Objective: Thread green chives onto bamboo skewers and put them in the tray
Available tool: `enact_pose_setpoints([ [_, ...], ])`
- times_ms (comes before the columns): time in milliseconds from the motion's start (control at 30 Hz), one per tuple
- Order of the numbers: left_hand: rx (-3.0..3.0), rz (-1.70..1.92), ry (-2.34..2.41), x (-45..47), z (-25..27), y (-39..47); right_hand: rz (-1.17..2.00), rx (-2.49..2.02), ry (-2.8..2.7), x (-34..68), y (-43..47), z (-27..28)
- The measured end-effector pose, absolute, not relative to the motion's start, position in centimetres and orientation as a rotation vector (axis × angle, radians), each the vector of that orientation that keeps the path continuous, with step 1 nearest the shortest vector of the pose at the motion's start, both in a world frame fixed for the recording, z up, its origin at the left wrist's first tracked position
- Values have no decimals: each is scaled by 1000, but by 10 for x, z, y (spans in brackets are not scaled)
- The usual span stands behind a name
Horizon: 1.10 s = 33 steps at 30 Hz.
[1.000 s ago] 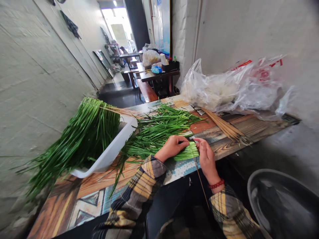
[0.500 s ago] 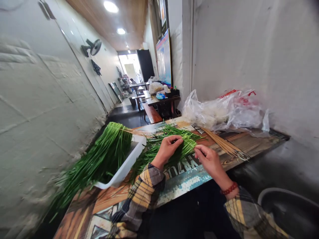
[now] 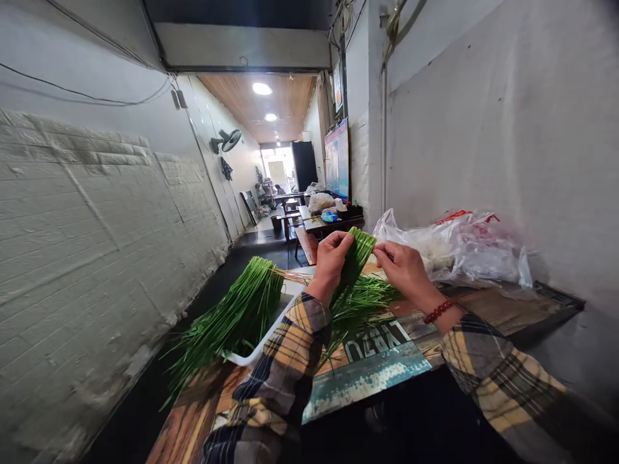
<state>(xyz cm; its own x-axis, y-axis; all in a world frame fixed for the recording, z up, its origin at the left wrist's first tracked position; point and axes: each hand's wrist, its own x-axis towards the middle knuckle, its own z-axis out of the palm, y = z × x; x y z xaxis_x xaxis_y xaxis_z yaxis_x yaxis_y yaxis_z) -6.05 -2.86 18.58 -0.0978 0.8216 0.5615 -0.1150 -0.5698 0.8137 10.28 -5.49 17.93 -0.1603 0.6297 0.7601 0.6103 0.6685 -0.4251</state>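
Observation:
My left hand (image 3: pixel 333 258) is closed on a flat row of green chives (image 3: pixel 356 258), raised above the table with the cut ends up and the leaves hanging down. At the row's right edge my right hand (image 3: pixel 401 267) pinches with thumb and fingertips; what lies between them is too small to make out. Loose chives (image 3: pixel 370 296) lie on the table below both hands. To the left, a thick bundle of chives (image 3: pixel 242 309) rests in a white tray (image 3: pixel 251 356), its leaves hanging over the side. Thin wooden skewers (image 3: pixel 294 276) stick out from that bundle's top.
Clear plastic bags (image 3: pixel 454 248) with pale contents sit at the table's back right against the wall. The wood-patterned table (image 3: pixel 372 380) ends close to me. Further tables (image 3: pixel 314 222) and a bench (image 3: pixel 307 245) stand down the room.
My hands have lifted the row of chives from near the tabletop and tilted it upright. The view has tipped up and turned left. The skewers on the right of the table are now behind my right hand.

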Motion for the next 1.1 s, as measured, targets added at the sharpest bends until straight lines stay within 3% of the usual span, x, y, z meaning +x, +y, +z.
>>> enact_pose_setpoints([
  [200,1608,1634,769,-62,188,-21,233,-999,-1890,106,-36,189],
  [433,1683,1576,827,-79,177,-21,-136,-1016,-2034,85,-9,184],
  [733,1647,1353,777,-105,154,-15,-7,-823,-1979,69,4,167],
  [867,1563,1051,884,-115,122,-9,107,-846,-1823,81,19,172],
  [1100,1659,916,1312,-142,39,-7,130,-1078,-1630,143,35,195],
])
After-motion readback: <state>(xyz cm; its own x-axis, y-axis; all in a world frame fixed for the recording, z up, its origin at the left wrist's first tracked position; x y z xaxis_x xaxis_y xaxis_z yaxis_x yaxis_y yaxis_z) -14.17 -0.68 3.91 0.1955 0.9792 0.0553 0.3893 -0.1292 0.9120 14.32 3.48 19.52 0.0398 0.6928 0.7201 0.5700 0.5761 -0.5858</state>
